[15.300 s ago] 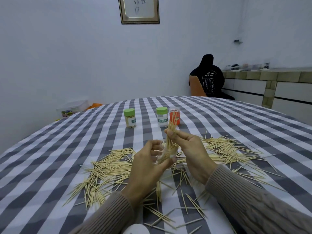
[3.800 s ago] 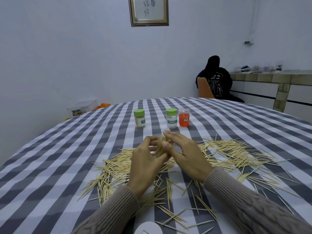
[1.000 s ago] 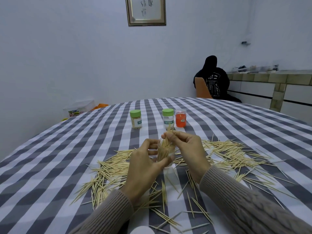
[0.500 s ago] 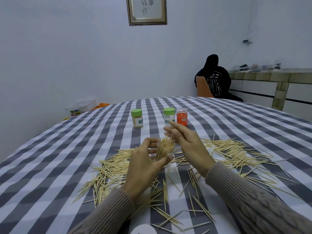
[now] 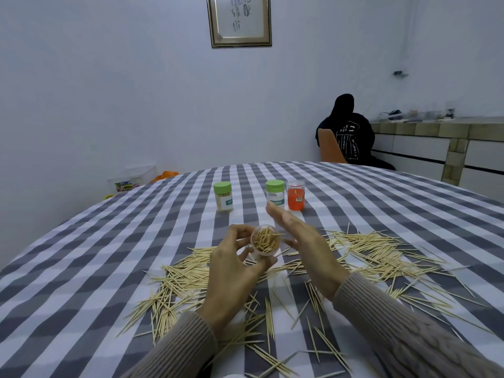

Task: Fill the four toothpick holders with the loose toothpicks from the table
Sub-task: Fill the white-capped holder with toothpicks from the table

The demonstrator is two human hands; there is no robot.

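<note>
Closest to the person, loose toothpicks (image 5: 174,285) lie all over the checked table (image 5: 81,268), under both wrists and out to the right of the hands. Many are not picked up yet.

The left hand (image 5: 231,271) holds a small clear holder (image 5: 265,242). Its fingers and thumb curl round the sides, and the open top tips toward the person. The holder looks packed with toothpicks. The right hand (image 5: 302,244) is just beside the holder, to its right. Its fingers are straight and it holds nothing.

This could go wrong: the holder is tilted and has no lid on. If the left hand tips it more, or the right hand bumps it, the sticks could slide out and fall back on the table. Pushing in more sticks could also make some snap or pop out.

Past the hands stand three more holders. Two have green lids, one to the left (image 5: 223,197) and one straight behind the right fingertips (image 5: 275,194). An orange one (image 5: 296,195) stands just beside that.
</note>
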